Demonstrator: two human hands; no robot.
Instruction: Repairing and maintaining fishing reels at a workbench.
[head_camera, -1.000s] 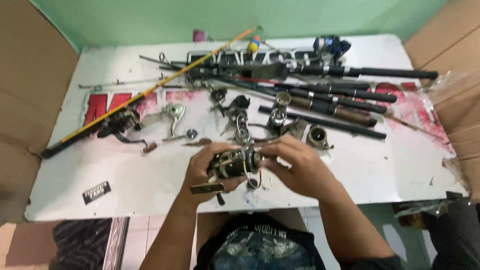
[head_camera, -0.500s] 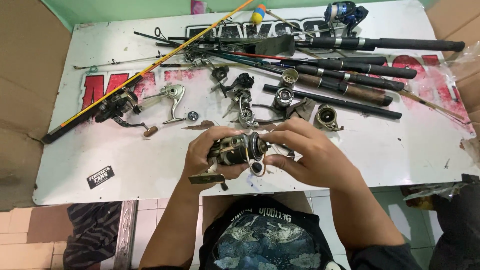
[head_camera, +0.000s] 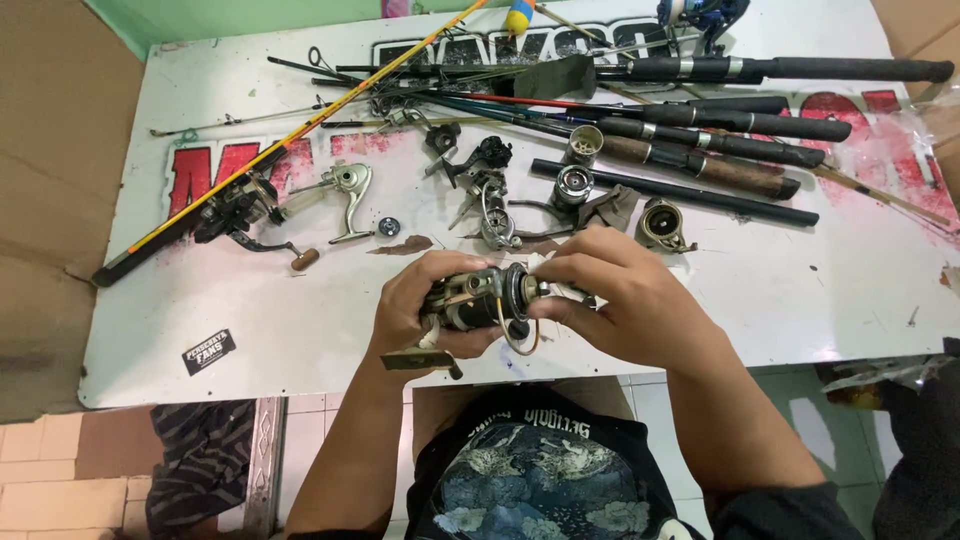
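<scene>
Both hands have drawn slightly lower in frame with the fishing reel (head_camera: 485, 300); left hand (head_camera: 420, 310) grips its body, right hand (head_camera: 620, 300) pinches its spool end, above the worktop (head_camera: 800, 290) edge.

Over the last second both hands have drawn the fishing reel (head_camera: 485, 300) back toward the near edge of the tabletop (head_camera: 800, 290), away from the loose reel parts in the middle. The left hand (head_camera: 425, 305) has rolled it, so its foot now hangs past that edge. The right hand (head_camera: 620, 300) has closed further over the rotor end.
</scene>
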